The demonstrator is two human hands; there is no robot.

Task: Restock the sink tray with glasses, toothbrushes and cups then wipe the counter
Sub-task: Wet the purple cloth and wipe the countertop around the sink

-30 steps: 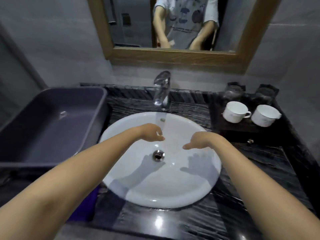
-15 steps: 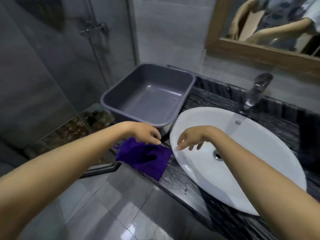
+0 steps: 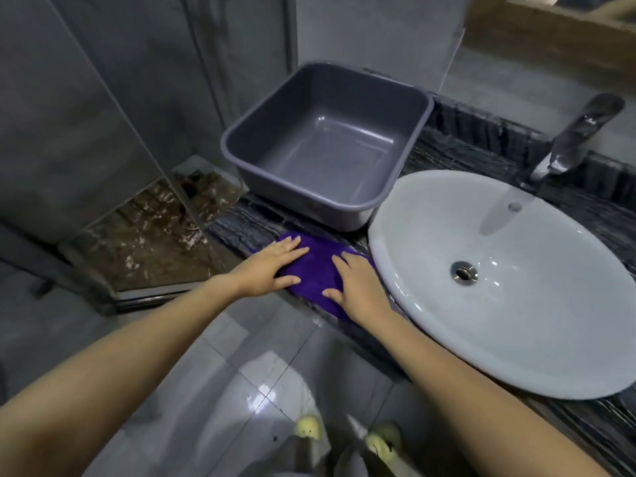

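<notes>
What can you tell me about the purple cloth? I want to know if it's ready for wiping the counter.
The purple cloth looks like soft, fuzzy fabric in a deep violet colour. It lies flat on the dark streaked counter, near its front edge, between the grey tub behind it and the white sink to its right. The left hand and the right hand both press on it, palms down and fingers spread, covering its ends. It is not bunched or lifted.
</notes>
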